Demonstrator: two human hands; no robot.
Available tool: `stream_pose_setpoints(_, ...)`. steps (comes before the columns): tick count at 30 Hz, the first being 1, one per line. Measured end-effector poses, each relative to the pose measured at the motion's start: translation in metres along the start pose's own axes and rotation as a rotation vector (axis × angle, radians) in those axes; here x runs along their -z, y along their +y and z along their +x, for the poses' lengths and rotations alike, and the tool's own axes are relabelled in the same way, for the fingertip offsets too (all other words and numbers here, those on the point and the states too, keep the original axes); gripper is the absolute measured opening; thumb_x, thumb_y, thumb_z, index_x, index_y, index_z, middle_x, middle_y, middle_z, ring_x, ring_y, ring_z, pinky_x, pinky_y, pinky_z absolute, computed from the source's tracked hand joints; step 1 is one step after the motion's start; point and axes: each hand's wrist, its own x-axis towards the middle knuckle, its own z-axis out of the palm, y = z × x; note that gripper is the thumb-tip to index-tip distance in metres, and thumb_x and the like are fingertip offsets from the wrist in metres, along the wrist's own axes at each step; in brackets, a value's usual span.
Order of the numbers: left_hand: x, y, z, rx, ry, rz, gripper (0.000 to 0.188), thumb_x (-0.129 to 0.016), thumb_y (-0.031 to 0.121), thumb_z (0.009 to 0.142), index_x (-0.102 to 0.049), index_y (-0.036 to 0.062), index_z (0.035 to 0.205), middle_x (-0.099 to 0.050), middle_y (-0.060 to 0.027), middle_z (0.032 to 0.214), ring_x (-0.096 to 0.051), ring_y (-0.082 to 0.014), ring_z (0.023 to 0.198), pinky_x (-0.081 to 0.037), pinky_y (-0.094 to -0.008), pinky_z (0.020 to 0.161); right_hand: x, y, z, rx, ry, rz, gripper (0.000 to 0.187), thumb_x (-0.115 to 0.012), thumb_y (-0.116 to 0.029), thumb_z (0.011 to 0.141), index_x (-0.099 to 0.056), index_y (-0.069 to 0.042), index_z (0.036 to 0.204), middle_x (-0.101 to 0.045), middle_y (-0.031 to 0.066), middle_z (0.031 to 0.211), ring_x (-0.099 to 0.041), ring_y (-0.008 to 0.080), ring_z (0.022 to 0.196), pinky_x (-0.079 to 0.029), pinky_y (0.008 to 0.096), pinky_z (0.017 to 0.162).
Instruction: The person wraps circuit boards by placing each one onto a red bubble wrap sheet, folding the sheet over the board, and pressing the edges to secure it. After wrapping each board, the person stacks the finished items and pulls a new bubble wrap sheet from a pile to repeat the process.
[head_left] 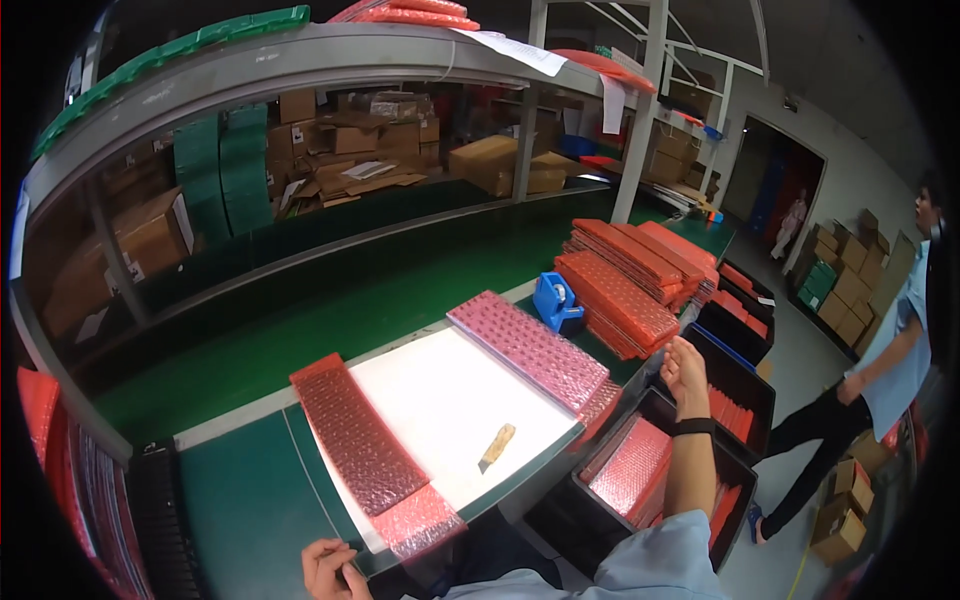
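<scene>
My left hand [333,570] is at the near left edge of the table, its fingers curled in and nothing visible in them. Close to it lies a pale red bubble-wrap pouch [420,520], partly under a darker red bubble-wrap pouch [362,435]. My right hand [685,370] is raised, fingers loosely bent and holding nothing I can see, beside a stack of red bubble-wrap pouches [615,305]. Under both pouches on the left is a white board [440,390]. A small cutter knife [497,447] rests on it. Pink bubble-wrap pouches [530,350] lie across its far right side.
Black crates [560,525] with red pouches stand at my right. A blue tape dispenser [558,302] sits beside the stack. Beyond the table runs a green conveyor belt [250,320] under a grey frame [300,52]. A person in a light blue shirt [895,370] stands at right, near cardboard boxes [838,525].
</scene>
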Motion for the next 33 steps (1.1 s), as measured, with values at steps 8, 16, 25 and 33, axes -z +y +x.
stream_pose_setpoints(8, -0.003, -0.002, -0.006, -0.004, 0.026, 0.034, 0.016, -0.054, -0.005, 0.084, -0.065, -0.0036, 0.096, -0.06, -0.0203, 0.104, -0.06, -0.0338, 0.094, -0.05, -0.039, 0.084, -0.032, -0.002, -0.002, -0.054, 0.155, 0.214, 0.028, -0.058, -0.016, 0.094, -0.055, -0.004, 0.12, -0.065, 0.0119, 0.105, -0.067, 0.0247, 0.079, -0.057, 0.0361, 0.073)
stream_pose_setpoints(16, -0.001, -0.004, -0.011, 0.026, 0.03, -0.013, 0.017, -0.055, -0.005, 0.083, -0.066, -0.0037, 0.096, -0.06, -0.0201, 0.105, -0.06, -0.0332, 0.097, -0.049, -0.039, 0.086, -0.058, -0.021, -0.021, -0.107, 0.041, 0.183, 0.032, -0.063, -0.019, 0.092, -0.055, -0.007, 0.121, -0.056, 0.0147, 0.114, -0.06, 0.0288, 0.097, -0.056, 0.046, 0.08)
stream_pose_setpoints(25, 0.001, -0.009, -0.012, 0.015, 0.031, -0.041, 0.019, -0.054, -0.007, 0.083, -0.065, -0.0039, 0.097, -0.06, -0.0199, 0.106, -0.06, -0.0328, 0.097, -0.049, -0.039, 0.086, -0.091, -0.019, 0.001, -0.054, 0.27, 0.322, 0.034, -0.075, -0.028, 0.086, -0.057, -0.011, 0.11, -0.057, 0.0081, 0.103, -0.055, 0.0217, 0.085, -0.053, 0.0376, 0.074)
stream_pose_setpoints(33, -0.002, -0.001, -0.009, 0.021, 0.016, 0.0, 0.019, -0.054, -0.008, 0.082, -0.065, -0.0038, 0.097, -0.061, -0.0198, 0.104, -0.06, -0.0329, 0.096, -0.049, -0.0389, 0.085, -0.107, -0.015, 0.017, -0.086, 0.139, 0.265, 0.021, -0.07, -0.023, 0.089, -0.058, -0.01, 0.101, -0.062, 0.0085, 0.094, -0.061, 0.0217, 0.077, -0.055, 0.0349, 0.067)
